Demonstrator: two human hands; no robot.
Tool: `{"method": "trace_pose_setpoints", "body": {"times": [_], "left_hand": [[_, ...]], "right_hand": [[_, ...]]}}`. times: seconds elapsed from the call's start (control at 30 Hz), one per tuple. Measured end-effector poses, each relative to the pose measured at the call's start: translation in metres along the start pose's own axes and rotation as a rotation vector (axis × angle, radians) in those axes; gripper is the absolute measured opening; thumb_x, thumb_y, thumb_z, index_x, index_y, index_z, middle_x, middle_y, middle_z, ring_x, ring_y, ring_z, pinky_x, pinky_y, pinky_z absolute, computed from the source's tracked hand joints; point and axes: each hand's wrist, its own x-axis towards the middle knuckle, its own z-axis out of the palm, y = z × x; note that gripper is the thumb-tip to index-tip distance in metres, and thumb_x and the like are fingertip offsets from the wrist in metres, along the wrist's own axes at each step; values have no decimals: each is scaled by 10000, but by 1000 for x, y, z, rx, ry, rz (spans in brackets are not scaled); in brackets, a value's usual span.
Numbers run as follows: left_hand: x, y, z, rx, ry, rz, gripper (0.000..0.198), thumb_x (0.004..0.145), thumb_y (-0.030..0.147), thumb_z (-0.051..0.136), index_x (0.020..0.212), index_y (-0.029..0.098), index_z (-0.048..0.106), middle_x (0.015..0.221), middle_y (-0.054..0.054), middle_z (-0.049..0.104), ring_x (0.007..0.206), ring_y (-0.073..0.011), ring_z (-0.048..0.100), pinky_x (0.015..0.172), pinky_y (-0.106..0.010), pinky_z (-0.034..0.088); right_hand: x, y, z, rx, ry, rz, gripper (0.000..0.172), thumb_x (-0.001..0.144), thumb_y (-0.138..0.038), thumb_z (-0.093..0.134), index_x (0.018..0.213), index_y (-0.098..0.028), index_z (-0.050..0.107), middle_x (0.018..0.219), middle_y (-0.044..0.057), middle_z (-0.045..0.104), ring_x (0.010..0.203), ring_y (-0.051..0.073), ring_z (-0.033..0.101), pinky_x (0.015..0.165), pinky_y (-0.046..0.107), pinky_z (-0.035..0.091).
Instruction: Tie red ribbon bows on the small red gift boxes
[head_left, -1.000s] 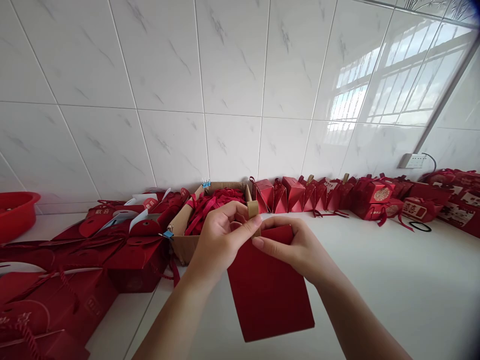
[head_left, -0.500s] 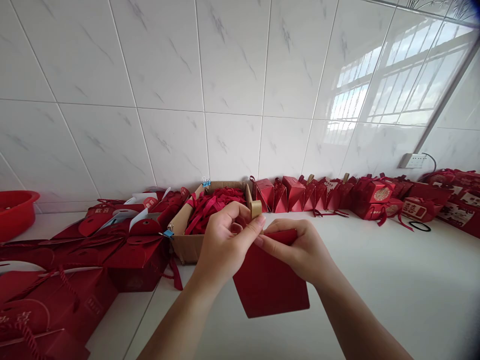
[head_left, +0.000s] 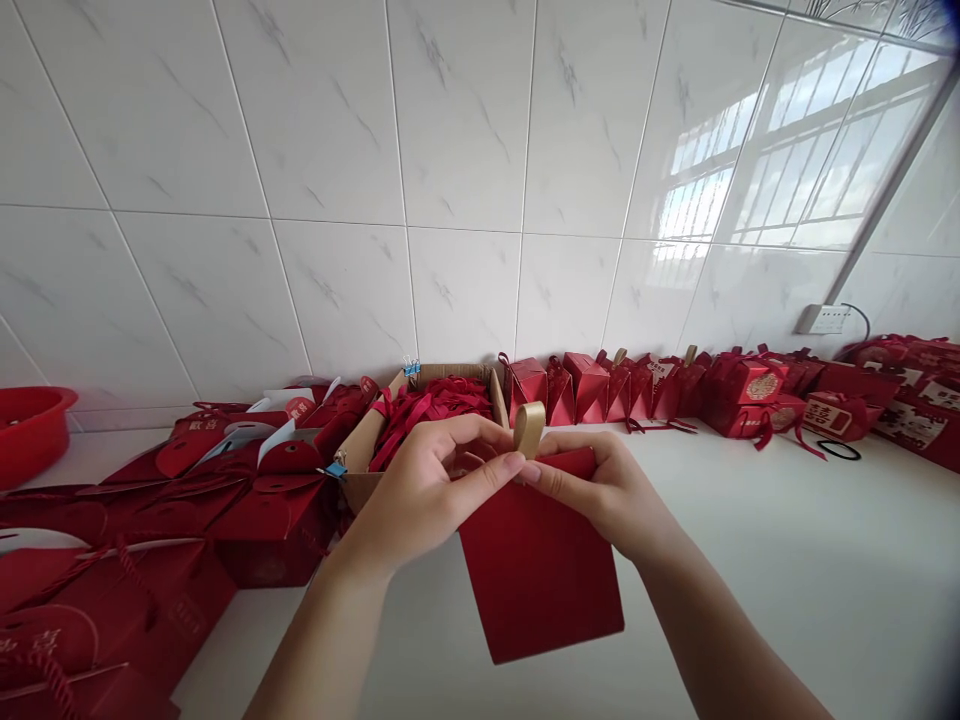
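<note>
A red gift box (head_left: 544, 570) hangs tilted above the white counter, its plain side facing me. At its top stands a gold ribbon loop (head_left: 529, 430). My left hand (head_left: 450, 485) is closed, thumb and fingers pinching the box's top at the loop's base. Closed too, my right hand (head_left: 592, 485) grips the top edge of the box from the right, its thumb tip close to the left thumb. The curled fingers behind the box's top are partly hidden.
Behind my left hand a cardboard box (head_left: 499, 395) holds red ribbons (head_left: 442, 400). Red gift boxes (head_left: 270, 525) crowd the left, beside a red basin (head_left: 34, 430). More red boxes (head_left: 589, 390) line the tiled wall. A black ring (head_left: 838, 450) lies at right.
The gold loop has turned to face me and stands more open. My left hand has shifted slightly left and down, and the gift box hangs a little lower.
</note>
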Motion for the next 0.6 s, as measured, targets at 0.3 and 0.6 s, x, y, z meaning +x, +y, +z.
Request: {"method": "trace_pose_setpoints", "body": {"times": [0.3,0.6], "left_hand": [[1,-3,3,0,95,48,97,842,266,604,774,214,650,738,41,627,676,-80,567,590,-168,434],[-3,-3,3,79,62,29,94,822,279,612,849,198,651,847,-17,674,805,-159,633,706,-248,512]], "right_hand": [[0,-1,2,-91,-9,-15,161,696,-269,756,801,-164,694,781,29,679,708,165,628,571,236,485],[-1,-4,3,-114,27,-1,193,700,-346,741,774,-172,699,773,34,691,703,181,635,559,253,483]]}}
